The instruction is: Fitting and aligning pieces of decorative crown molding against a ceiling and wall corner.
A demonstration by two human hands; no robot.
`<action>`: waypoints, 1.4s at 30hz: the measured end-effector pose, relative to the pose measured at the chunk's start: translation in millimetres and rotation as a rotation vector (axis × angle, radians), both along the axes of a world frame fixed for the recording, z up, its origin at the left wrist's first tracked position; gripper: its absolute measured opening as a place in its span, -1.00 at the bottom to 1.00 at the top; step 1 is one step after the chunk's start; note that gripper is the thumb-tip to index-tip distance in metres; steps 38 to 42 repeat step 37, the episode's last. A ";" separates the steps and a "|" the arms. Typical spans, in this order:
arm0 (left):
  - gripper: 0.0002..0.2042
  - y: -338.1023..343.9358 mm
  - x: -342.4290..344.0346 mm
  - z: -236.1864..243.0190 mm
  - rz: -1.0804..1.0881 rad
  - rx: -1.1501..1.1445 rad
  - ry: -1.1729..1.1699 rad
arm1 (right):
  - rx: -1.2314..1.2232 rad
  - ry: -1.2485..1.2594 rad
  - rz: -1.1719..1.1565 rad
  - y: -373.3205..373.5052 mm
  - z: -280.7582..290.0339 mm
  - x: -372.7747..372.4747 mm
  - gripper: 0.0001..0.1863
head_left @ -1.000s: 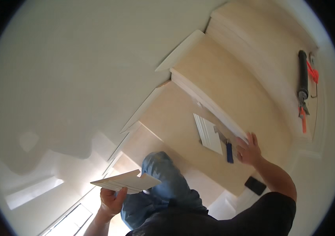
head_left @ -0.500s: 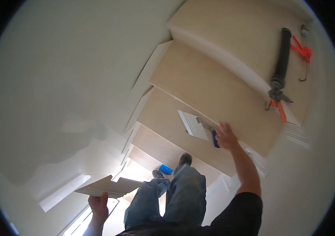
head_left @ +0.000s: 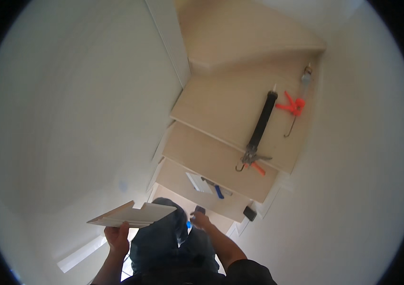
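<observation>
My left hand (head_left: 117,236) grips a white skirting board piece (head_left: 133,214) by its ridged lower edge. The board has a notch cut in its top edge, and it is held out at the left of my legs. My right hand (head_left: 200,220) hangs low beside my knee, over the lower stairs. Its fingers look partly bent, but blur hides whether anything is in them. On a step just above it lie a white ridged offcut (head_left: 198,183) and a handsaw with a blue handle (head_left: 219,192), its blade partly behind the tread edge.
Wooden stair treads (head_left: 211,102) climb ahead of me between pale walls. A black caulking gun (head_left: 262,124) lies across a tread edge, with a red-orange caulking gun (head_left: 297,107) to its right. A small dark block (head_left: 249,213) stands by the right wall. Something blue (head_left: 188,224) shows lower down.
My right hand has drawn back from near the saw handle to beside my knee. The view has shifted up the stairs. My left hand still holds the skirting board piece.
</observation>
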State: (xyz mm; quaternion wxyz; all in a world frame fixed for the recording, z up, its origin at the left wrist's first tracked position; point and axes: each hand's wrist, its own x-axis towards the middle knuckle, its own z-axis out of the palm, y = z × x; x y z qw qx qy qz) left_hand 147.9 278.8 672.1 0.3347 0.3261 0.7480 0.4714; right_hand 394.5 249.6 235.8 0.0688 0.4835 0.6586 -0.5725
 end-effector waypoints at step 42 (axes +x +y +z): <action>-0.48 674.2 174.4 302.8 0.228 -0.123 0.157 | 0.336 0.283 -0.791 554.9 524.5 549.1 -0.78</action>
